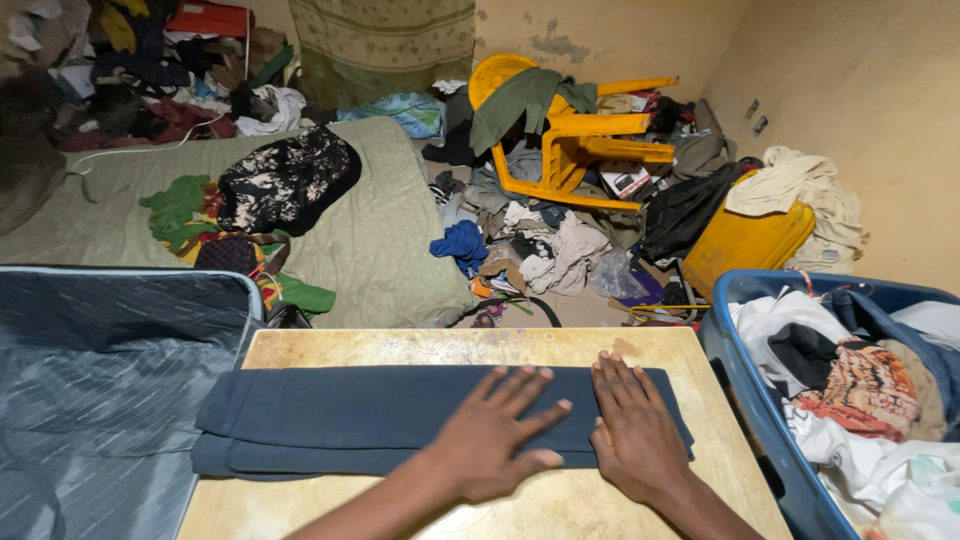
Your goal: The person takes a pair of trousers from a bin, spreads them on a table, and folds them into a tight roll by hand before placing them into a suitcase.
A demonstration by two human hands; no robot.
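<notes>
A dark navy garment (340,415) lies folded into a long flat strip across a small yellowish table (420,345). My left hand (495,435) rests flat on the strip's right half, fingers spread and pointing right. Beside it, my right hand (635,430) presses flat on the garment's right end, fingers together and pointing away from me. Neither hand grips anything.
An open grey-lined suitcase (100,390) stands left of the table. A blue basket (760,400) full of mixed clothes stands on the right. Beyond are a mattress (380,230) with clothes, a tipped yellow plastic chair (585,150), a yellow container (745,245) and clothes scattered over the floor.
</notes>
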